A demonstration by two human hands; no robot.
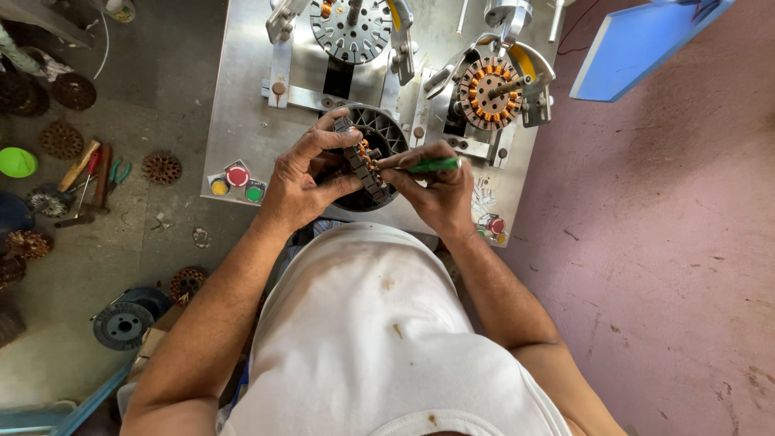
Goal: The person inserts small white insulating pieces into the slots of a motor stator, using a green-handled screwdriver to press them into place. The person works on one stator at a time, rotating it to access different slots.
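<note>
**Stator ring held at the front edge of the winding bench**

Stator ring (363, 161), dark with copper-wound teeth, sits upright between both hands, just above a black slotted holder (379, 141) on the metal bench (242, 97). The left hand (303, 182) is clamped around the ring's left side, thumb and fingers curled over its rim. The right hand (436, 190) pinches a green-handled tool (432, 165), its tip touching the ring's teeth.

Behind the hands two fixtures crowd the bench: a bare grey stator disc (351, 28) on the left and a disc with orange windings (488, 90) on the right, each flanked by metal clamps. Round push buttons (236, 182) in yellow, red and green sit on a small panel at the bench's near left corner; a second small button cluster (492, 230) lies at the near right corner, just beside the right wrist.

A blue board (638, 44) juts in at upper right over the bare pink floor (670, 242), where the room is widest. On the left, the grey floor carries wound stators (161, 168), pliers and hand tools (93, 173), a green bowl (16, 161) and a wire spool (123, 324), narrowing that side.
</note>
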